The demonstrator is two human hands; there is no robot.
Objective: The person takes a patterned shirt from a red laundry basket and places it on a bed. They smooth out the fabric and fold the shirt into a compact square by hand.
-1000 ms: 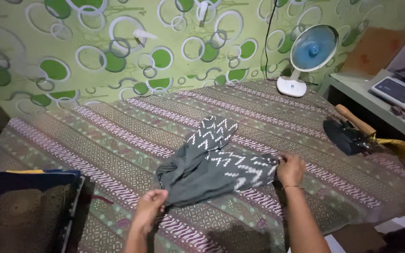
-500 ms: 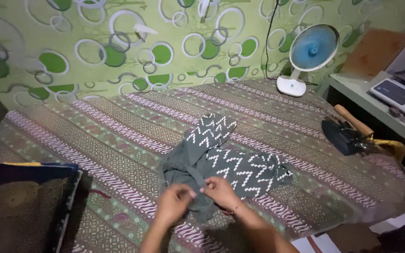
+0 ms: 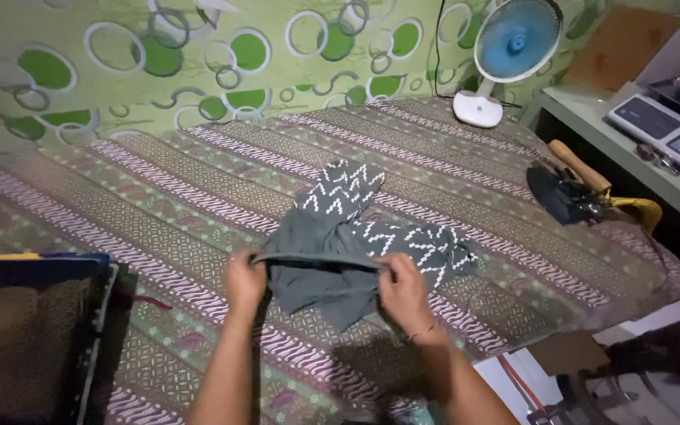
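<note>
Soft, light garment [image 3: 340,252] held over the bed [image 3: 159,205].
Your left hand [image 3: 244,282] and right hand [image 3: 403,290] pinch its near edge, fingers clenched; it will sag.

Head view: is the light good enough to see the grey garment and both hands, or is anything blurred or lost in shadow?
Head view: dim but even light; the grey zigzag garment and both hands, left hand and right hand, read clearly, slightly soft; the dark stack at lower left sinks into shadow; the blue fan looks brighter; edges bow a little.
</note>
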